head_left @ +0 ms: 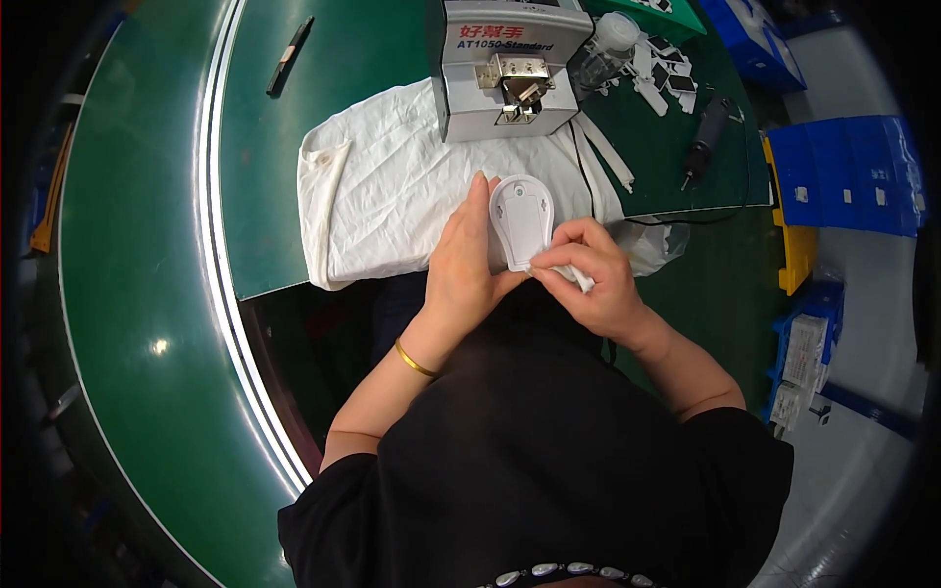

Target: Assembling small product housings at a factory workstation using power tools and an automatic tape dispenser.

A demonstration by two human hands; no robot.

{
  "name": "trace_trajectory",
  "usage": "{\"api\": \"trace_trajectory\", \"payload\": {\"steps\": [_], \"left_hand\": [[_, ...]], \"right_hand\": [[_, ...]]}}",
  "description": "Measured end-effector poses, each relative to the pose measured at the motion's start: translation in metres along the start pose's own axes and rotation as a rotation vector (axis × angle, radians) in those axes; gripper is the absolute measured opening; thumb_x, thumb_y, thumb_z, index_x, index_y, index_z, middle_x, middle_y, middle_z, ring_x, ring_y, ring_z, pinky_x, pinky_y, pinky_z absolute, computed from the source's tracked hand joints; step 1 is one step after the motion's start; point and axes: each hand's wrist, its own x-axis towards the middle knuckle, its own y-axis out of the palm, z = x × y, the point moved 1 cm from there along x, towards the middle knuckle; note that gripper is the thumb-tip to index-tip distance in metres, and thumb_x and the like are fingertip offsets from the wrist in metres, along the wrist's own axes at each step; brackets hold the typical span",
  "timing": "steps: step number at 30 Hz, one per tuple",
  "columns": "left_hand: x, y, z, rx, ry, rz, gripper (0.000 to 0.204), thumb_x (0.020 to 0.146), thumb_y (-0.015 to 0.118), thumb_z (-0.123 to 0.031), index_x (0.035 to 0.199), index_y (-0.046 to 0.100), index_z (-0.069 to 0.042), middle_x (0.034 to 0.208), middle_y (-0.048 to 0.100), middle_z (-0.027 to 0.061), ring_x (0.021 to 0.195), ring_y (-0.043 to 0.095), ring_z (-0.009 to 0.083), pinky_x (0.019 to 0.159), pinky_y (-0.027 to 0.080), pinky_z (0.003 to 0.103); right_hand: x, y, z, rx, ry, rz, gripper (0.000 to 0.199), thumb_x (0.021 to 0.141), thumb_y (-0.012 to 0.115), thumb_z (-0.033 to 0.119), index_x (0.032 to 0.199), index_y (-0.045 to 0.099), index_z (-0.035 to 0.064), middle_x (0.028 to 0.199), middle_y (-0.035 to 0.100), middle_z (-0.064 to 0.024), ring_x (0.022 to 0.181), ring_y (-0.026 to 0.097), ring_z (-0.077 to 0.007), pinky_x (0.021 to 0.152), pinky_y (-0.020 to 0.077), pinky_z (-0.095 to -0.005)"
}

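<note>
Centrally, left hand (461,269) steadies a white oval housing (521,218); right hand (593,279) pinches a white strip at its lower edge (578,277); fitting apparently under way; next move needs fine alignment.

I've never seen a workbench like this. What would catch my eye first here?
In the middle, the left hand and right hand hold a white oval plastic part over a crumpled white cloth on the green table. Just behind it stands a grey box-shaped machine, and blue bins line the right edge.
</note>
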Motion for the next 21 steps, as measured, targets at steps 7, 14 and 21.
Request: {"api": "trace_trajectory", "payload": {"steps": [7, 14, 21], "left_hand": [[0.002, 0.002, -0.004, 0.022, -0.018, -0.011, 0.116, 0.058, 0.089, -0.011, 0.149, 0.02, 0.007, 0.134, 0.054, 0.0242, 0.118, 0.057, 0.0394, 0.096, 0.049, 0.042], [0.0, 0.0, -0.003, 0.04, -0.029, 0.043, 0.119, 0.062, 0.088, -0.009, 0.153, 0.012, 0.001, 0.141, 0.049, 0.0236, 0.124, 0.054, 0.039, 0.098, 0.049, 0.04], [0.0, 0.001, -0.002, 0.047, -0.017, 0.015, 0.115, 0.058, 0.088, -0.011, 0.15, 0.021, 0.006, 0.135, 0.053, 0.0243, 0.12, 0.055, 0.0396, 0.098, 0.048, 0.043]], "right_hand": [[0.013, 0.003, -0.01, 0.032, 0.075, -0.2, 0.01, 0.08, 0.074, 0.003, 0.089, 0.07, 0.0035, 0.096, 0.057, -0.0065, 0.089, 0.058, -0.0168, 0.079, 0.0458, -0.0259], [0.0, -0.001, -0.002, 0.072, 0.034, 0.026, 0.014, 0.077, 0.076, 0.0, 0.089, 0.072, 0.0044, 0.095, 0.057, -0.005, 0.087, 0.058, -0.0155, 0.079, 0.0463, -0.0265], [0.002, 0.005, -0.002, 0.171, 0.143, -0.07, 0.011, 0.078, 0.076, 0.002, 0.087, 0.071, 0.0034, 0.096, 0.057, -0.0053, 0.09, 0.058, -0.0157, 0.081, 0.0459, -0.0266]]}}
